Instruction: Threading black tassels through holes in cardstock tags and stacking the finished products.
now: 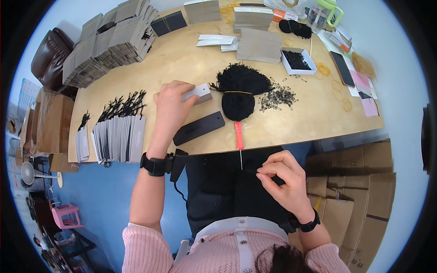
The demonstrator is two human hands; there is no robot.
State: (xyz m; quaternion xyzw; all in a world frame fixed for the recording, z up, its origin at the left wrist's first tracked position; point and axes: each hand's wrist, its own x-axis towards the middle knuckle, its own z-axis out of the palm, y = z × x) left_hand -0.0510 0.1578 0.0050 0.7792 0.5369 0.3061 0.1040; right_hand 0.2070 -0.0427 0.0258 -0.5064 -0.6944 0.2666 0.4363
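Note:
My left hand is on the table, its thumb and fingers closed around a small stack of pale hang tags. Just below lies a dark, flat tag stack with a hole at one end. My right hand hovers over my lap with thumb and forefinger pinched; whatever they hold, if anything, cannot be made out. To its left, a red-handled tool with a thin metal shaft juts over the table's front edge. Beyond that sits a bundle of black cords tied with a band, beside loose small black pins.
Finished-looking tags with black cords stand in a row at left. Large grey tag stacks fill the far left. A white box of black pieces, a phone and rubber bands lie right. Cardboard leans below the table.

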